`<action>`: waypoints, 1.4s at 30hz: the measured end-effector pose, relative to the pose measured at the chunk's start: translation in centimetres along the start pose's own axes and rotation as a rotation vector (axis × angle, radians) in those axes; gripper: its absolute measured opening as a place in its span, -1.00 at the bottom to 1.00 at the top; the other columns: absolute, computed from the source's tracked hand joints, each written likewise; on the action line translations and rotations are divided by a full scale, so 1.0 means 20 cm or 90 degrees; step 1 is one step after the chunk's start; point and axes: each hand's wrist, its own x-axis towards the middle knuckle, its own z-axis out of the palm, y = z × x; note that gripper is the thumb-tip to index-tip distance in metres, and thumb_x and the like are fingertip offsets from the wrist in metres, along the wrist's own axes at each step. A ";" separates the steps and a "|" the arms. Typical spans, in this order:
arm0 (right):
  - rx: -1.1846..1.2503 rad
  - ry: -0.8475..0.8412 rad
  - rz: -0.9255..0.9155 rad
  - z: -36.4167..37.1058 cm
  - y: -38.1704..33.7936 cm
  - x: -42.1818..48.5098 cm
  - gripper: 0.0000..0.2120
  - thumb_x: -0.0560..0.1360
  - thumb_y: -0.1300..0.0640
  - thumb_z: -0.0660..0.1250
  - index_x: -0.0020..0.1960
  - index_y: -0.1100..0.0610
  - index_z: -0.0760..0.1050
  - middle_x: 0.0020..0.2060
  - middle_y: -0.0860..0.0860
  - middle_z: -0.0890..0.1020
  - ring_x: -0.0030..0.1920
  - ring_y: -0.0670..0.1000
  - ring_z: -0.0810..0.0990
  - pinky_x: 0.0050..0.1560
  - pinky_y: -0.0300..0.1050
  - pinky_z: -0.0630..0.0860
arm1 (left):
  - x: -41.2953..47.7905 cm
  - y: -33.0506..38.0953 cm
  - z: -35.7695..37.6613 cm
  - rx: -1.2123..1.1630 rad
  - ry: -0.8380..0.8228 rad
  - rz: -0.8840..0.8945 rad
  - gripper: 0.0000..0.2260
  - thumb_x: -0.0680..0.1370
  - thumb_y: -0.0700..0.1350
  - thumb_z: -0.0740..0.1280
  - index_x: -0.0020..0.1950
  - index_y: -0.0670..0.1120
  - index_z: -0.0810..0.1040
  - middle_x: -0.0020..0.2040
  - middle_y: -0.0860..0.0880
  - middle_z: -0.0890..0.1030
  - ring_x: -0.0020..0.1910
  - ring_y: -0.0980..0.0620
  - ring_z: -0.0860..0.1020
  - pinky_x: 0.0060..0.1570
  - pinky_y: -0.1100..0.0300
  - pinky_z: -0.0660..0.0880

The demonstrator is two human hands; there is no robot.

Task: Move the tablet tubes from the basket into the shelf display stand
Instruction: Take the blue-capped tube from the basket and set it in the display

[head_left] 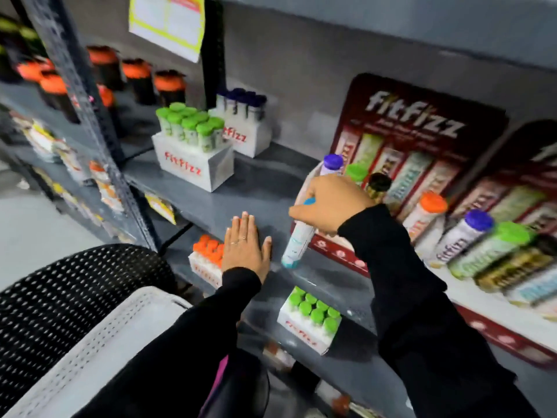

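Observation:
My right hand (328,203) grips a white tablet tube with a blue cap (297,239), tilted, right in front of the dark red fitfizz display stand (422,116) on the grey shelf (229,203). Tubes with purple (331,164), green (357,171), dark and orange (425,212) caps lie in the stand's slots. My left hand (245,245) rests flat and open on the shelf's front edge, holding nothing. The black mesh basket (60,291) hangs at the lower left by my left arm; its contents are hidden.
White fitfizz boxes of green-capped (190,128) and dark-blue-capped tubes (244,104) stand at the shelf's back left. A second red stand (512,251) sits to the right. Below are boxes of orange-capped (208,251) and green-capped tubes (313,309). A metal upright (90,116) divides the neighbouring rack.

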 end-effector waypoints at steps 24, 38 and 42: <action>0.116 0.184 0.093 -0.25 0.39 -0.10 -0.80 0.36 0.11 0.52 -0.09 0.21 0.64 -0.15 0.03 0.63 -0.03 0.01 0.53 -0.24 -0.21 0.39 | -0.01 0.11 0.07 0.174 -0.081 0.036 -0.43 0.54 0.15 -0.19 0.49 -0.07 0.05 0.53 -0.03 0.07 0.50 -0.01 -0.02 0.46 0.07 -0.14; 0.114 0.317 0.227 -0.25 0.56 -0.10 -0.72 0.42 0.09 0.48 0.07 0.20 0.63 0.08 0.16 0.66 0.05 0.13 0.62 0.07 -0.11 0.55 | 0.00 0.12 0.07 0.177 -0.076 0.029 -0.50 0.59 0.10 -0.07 0.48 -0.09 0.06 0.53 -0.04 0.08 0.50 -0.03 0.00 0.47 0.04 -0.11; 0.117 0.335 0.223 -0.23 0.58 -0.10 -0.75 0.45 0.08 0.45 0.04 0.22 0.62 0.08 0.16 0.66 0.07 0.13 0.60 -0.01 -0.16 0.47 | -0.01 0.13 0.07 0.177 -0.082 0.027 -0.49 0.59 0.11 -0.08 0.49 -0.09 0.05 0.53 -0.04 0.06 0.50 -0.02 -0.01 0.48 0.04 -0.12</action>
